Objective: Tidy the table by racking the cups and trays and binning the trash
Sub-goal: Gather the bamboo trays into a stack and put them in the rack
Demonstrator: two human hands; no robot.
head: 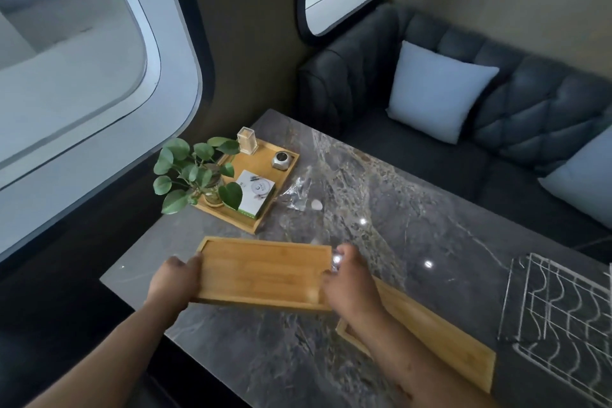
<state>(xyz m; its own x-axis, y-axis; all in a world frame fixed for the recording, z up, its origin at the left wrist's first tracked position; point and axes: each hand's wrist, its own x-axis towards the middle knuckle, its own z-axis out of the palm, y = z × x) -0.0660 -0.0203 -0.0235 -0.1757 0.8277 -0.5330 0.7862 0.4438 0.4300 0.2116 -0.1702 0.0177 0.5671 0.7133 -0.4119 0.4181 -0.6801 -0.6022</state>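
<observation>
1. The counter (381,175) is dark marble. The wire rack (563,308) stands at its right edge, and I give all places from this rack.
2. A second bamboo tray (430,331) lies flat just left of the rack, partly under the right forearm. It is in the direct way to the rack. If the carried tray goes low, it could strike this one and push it off the near edge of the counter.
3. The bamboo tray (261,272) is well left of the rack, lifted a little and tilted.
4. The left hand (174,281) grips its far short end from the rack, and the right hand (347,281) grips the near short end. Both hands are closed around the rim. The grip is only at the ends, so the tray may slip when it is turned upright for a slot, I think.
5. A serving tray (261,159), farthest left from the rack, carries a potted plant (192,172) and a white box (255,190).
6. A clear plastic wrapper (294,192) lies between that serving tray and the rack. It is trash not yet binned, and light enough that a passing sleeve could sweep it.
</observation>
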